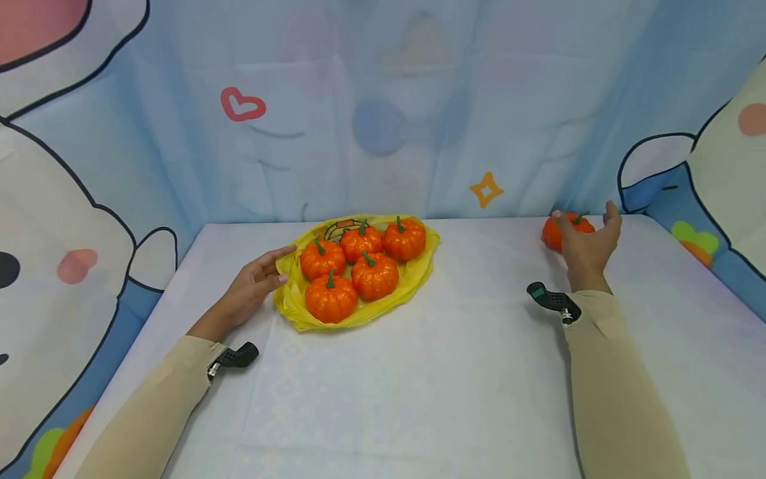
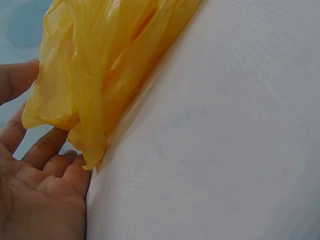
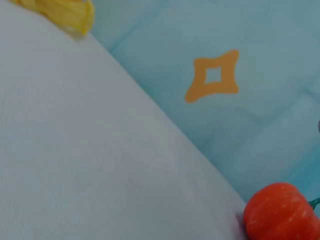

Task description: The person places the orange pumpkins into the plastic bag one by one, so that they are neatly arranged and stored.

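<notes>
Several small orange pumpkins (image 1: 332, 299) with green stems sit on a spread yellow plastic bag (image 1: 383, 310). At the bag's left edge is my left hand (image 1: 251, 289), fingers loosely extended. The left wrist view shows the thumb (image 2: 19, 80) at the crumpled bag (image 2: 85, 75), with the other fingers partly behind it. One more pumpkin (image 1: 552, 234) stands alone near the table's far right corner. My right hand (image 1: 588, 253) is right at it, thumb and fingers spread apart, partly hiding it. The right wrist view shows this pumpkin (image 3: 280, 215) in the lower right corner, without the hand.
A white cloth covers the table (image 1: 419, 399). Behind its far edge hangs a light blue curtain (image 1: 323, 146) with cartoon prints. Black wrist devices (image 1: 553, 301) are strapped at both sleeve cuffs.
</notes>
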A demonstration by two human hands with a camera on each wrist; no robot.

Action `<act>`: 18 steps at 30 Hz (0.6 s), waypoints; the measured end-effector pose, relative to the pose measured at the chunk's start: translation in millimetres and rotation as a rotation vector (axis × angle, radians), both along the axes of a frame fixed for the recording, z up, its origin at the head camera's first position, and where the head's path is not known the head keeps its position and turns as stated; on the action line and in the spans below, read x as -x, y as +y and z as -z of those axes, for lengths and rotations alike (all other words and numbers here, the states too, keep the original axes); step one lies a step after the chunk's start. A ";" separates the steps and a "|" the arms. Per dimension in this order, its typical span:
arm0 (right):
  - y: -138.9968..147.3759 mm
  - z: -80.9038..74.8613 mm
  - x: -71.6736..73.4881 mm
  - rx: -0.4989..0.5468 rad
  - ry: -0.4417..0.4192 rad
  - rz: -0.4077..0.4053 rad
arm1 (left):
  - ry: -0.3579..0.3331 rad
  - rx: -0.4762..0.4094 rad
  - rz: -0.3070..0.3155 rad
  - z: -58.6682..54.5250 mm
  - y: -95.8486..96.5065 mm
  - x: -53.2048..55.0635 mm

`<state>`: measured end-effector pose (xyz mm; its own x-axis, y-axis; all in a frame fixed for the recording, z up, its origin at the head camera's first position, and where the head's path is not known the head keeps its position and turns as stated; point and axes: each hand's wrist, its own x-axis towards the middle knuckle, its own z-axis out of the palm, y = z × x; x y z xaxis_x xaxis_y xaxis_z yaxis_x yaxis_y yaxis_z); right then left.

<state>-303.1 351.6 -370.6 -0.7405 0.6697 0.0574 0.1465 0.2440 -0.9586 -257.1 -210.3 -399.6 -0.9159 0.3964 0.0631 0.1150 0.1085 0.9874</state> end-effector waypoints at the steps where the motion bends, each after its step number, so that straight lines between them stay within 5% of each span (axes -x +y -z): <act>1: 2.4 2.5 0.2 0.001 -0.018 0.001 | -0.001 0.002 -0.002 -0.1 -0.1 -0.2; 11: 14.1 17.8 0.4 0.087 -0.132 -0.039 | -0.001 -0.005 0.009 -0.5 0.2 -0.5; 18: 18.4 24.9 1.9 0.056 -0.151 -0.058 | 0.009 -0.016 0.019 -0.3 0.6 -0.5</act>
<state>-305.0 370.0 -395.5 -0.7752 0.6247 -0.0941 0.2774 0.2028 -0.9391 -256.6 -209.7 -399.2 -0.9077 0.4123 0.0782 0.1260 0.0901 0.9879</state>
